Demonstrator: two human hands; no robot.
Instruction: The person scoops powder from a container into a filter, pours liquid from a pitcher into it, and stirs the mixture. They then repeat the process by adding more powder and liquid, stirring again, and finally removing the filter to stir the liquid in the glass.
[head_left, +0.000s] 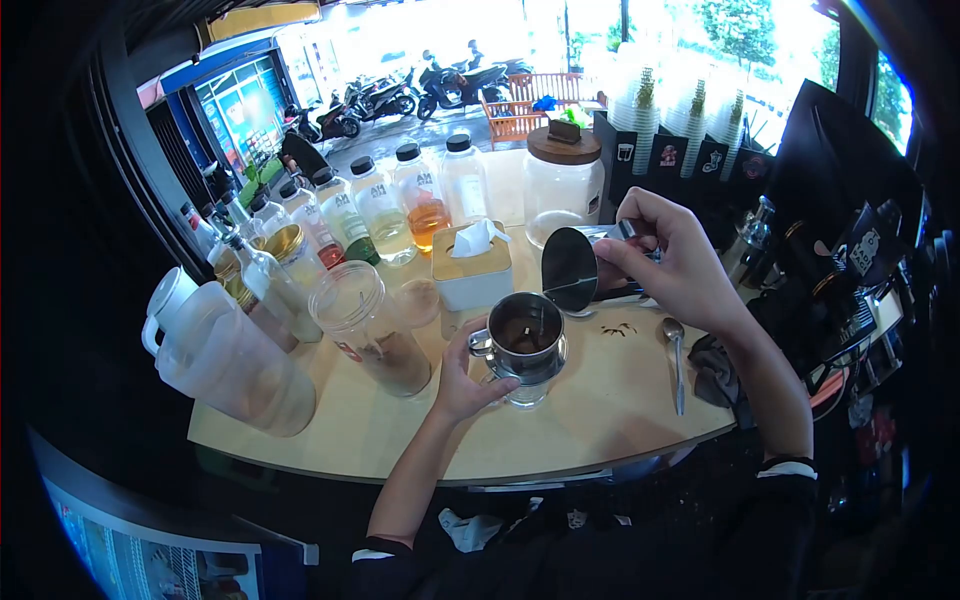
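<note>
A metal coffee drip filter (527, 335) with a looped side handle sits on a clear glass (528, 393). My left hand (466, 385) is curled around the left side of both, thumb across the front at the glass's upper part; some fingers are hidden behind. Dark liquid shows inside the filter. Above its right rim, my right hand (672, 255) grips a shiny metal pitcher (572, 270), tilted with its dark round mouth facing me. A thin bright line shows at the pitcher's lower lip.
A spoon (675, 365) and dark crumbs (620, 329) lie to the right. Leftward stand an open jar of brown powder (385, 355) and a plastic jug (235, 360). Behind are a tissue box (472, 280), several bottles (422, 200), a wooden-lidded jar (562, 190) and stacked cups (635, 110).
</note>
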